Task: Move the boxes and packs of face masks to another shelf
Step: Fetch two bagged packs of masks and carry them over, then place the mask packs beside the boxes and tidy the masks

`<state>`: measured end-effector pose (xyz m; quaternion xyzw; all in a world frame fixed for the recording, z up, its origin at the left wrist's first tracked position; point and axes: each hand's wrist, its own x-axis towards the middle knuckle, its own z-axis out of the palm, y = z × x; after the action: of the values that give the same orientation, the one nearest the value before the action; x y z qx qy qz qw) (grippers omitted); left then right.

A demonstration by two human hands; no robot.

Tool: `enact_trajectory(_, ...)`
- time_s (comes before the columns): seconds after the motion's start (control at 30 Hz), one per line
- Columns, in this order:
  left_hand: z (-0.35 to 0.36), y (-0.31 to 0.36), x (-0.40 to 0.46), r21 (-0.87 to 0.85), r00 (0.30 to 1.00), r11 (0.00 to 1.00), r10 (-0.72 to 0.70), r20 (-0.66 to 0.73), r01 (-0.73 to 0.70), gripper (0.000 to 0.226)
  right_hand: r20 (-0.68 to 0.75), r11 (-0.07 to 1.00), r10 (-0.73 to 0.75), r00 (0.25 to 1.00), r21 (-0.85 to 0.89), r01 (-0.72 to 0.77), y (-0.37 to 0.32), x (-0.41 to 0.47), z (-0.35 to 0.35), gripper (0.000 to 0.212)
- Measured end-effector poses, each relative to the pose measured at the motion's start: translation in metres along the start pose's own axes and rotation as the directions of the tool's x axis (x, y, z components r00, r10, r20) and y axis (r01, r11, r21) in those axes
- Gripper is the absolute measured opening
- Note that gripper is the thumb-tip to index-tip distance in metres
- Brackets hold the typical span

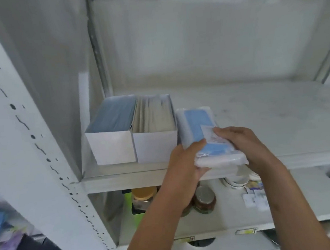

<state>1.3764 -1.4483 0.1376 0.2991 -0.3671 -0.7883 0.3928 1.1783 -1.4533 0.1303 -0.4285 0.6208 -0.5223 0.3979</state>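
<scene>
Two open white boxes of face masks stand side by side at the left of a white shelf (pixel 259 116): the left box (pixel 111 133) holds grey-blue masks, the right box (pixel 155 133) holds pale ones. Just right of them a clear plastic pack of blue masks (pixel 196 126) lies partly over the shelf's front edge. My left hand (pixel 185 163) grips its near left corner from below. My right hand (pixel 239 144) holds its near right side, fingers on the white label.
The shelf's right part is bare. Below it, another shelf holds jars (pixel 204 199), an orange-lidded container (pixel 144 196), white bowls (pixel 236 180) and small packets (pixel 254 198). A perforated white upright (pixel 31 136) stands at the left.
</scene>
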Motion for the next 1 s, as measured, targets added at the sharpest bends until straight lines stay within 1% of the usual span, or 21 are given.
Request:
enact_trajectory(0.07,-0.009,0.004,-0.008,0.002,1.0,1.0,-0.018,0.009,0.018,0.041,-0.046,1.0,0.016,0.999,0.007,-0.016,0.001,0.005,0.002,0.039)
enact_trajectory(0.1,-0.013,0.005,-0.013,0.054,1.0,0.998,-0.015,0.008,0.014,0.039,-0.072,0.999,0.029,0.997,-0.016,-0.031,0.0,0.007,0.003,0.043)
enact_trajectory(0.17,-0.025,0.012,-0.027,0.241,0.999,0.97,0.01,0.035,-0.018,0.028,-0.137,0.995,0.026,0.99,-0.089,-0.039,-0.001,0.013,0.005,0.05)
enact_trajectory(0.23,-0.038,0.027,-0.042,0.399,0.996,0.914,0.055,0.076,-0.081,0.014,-0.193,0.99,0.01,0.981,-0.134,-0.036,0.0,0.02,0.008,0.056)
enact_trajectory(0.3,-0.05,0.046,-0.055,0.512,0.984,0.84,0.15,0.097,-0.179,0.018,-0.242,0.989,-0.003,0.97,-0.146,-0.033,0.003,0.026,0.012,0.054)
enact_trajectory(0.33,-0.055,0.056,-0.059,0.562,0.968,0.789,0.225,0.111,-0.248,0.021,-0.266,0.989,-0.008,0.964,-0.147,-0.032,0.004,0.03,0.014,0.051)
enact_trajectory(0.37,-0.058,0.066,-0.062,0.597,0.937,0.73,0.323,0.129,-0.334,0.024,-0.294,0.988,-0.015,0.956,-0.151,-0.031,0.004,0.034,0.017,0.046)
enact_trajectory(0.4,-0.061,0.076,-0.063,0.615,0.885,0.661,0.444,0.143,-0.431,0.025,-0.322,0.987,-0.026,0.946,-0.161,-0.028,0.004,0.038,0.019,0.041)
enact_trajectory(0.47,-0.066,0.092,-0.061,0.664,0.728,0.489,0.675,0.123,-0.565,0.021,-0.384,0.978,-0.057,0.922,-0.208,-0.026,0.002,0.043,0.023,0.037)
enact_trajectory(0.5,-0.07,0.097,-0.057,0.729,0.641,0.373,0.758,0.118,-0.575,0.019,-0.408,0.972,-0.077,0.91,-0.235,-0.023,0.0,0.045,0.023,0.038)
enact_trajectory(0.53,-0.072,0.101,-0.052,0.811,0.562,0.237,0.817,0.132,-0.535,0.017,-0.423,0.966,-0.099,0.901,-0.256,-0.015,0.001,0.046,0.023,0.039)
enact_trajectory(0.57,-0.075,0.105,-0.047,0.886,0.516,0.101,0.84,0.169,-0.453,0.016,-0.426,0.963,-0.117,0.897,-0.269,-0.002,0.001,0.047,0.024,0.039)
enact_trajectory(0.6,-0.077,0.106,-0.041,0.932,0.525,-0.019,0.822,0.221,-0.362,0.016,-0.415,0.959,-0.129,0.9,-0.282,0.007,0.002,0.047,0.025,0.038)
enact_trajectory(0.63,-0.079,0.104,-0.035,0.951,0.581,-0.12,0.768,0.27,-0.284,0.02,-0.392,0.953,-0.137,0.909,-0.303,0.013,0.002,0.047,0.027,0.036)
enact_trajectory(0.67,-0.082,0.101,-0.031,0.955,0.652,-0.197,0.699,0.294,-0.22,0.026,-0.357,0.941,-0.149,0.922,-0.339,0.021,0.001,0.046,0.03,0.032)
enact_trajectory(0.7,-0.084,0.096,-0.027,0.952,0.71,-0.252,0.638,0.297,-0.171,0.032,-0.318,0.922,-0.169,0.933,-0.387,0.036,0.001,0.045,0.033,0.026)
enact_trajectory(0.73,-0.085,0.09,-0.025,0.945,0.743,-0.294,0.6,0.297,-0.141,0.035,-0.279,0.9,-0.193,0.941,-0.432,0.057,0.0,0.044,0.034,0.02)
enact_trajectory(0.77,-0.087,0.086,-0.024,0.937,0.753,-0.327,0.583,0.304,-0.126,0.036,-0.243,0.881,-0.212,0.947,-0.467,0.078,-0.001,0.043,0.035,0.019)
enact_trajectory(0.83,-0.091,0.081,-0.022,0.928,0.749,-0.348,0.579,0.322,-0.13,0.038,-0.179,0.843,-0.213,0.96,-0.53,0.089,-0.004,0.042,0.036,0.021)
enact_trajectory(0.93,-0.097,0.084,-0.02,0.92,0.754,-0.355,0.555,0.351,-0.166,0.038,-0.065,0.797,-0.143,0.988,-0.599,0.076,-0.01,0.043,0.036,0.031)
enact_trajectory(1.0,-0.101,0.086,-0.021,0.913,0.76,-0.36,0.533,0.372,-0.194,0.039,-0.034,0.794,-0.087,0.996,-0.606,0.048,-0.015,0.044,0.036,0.043)
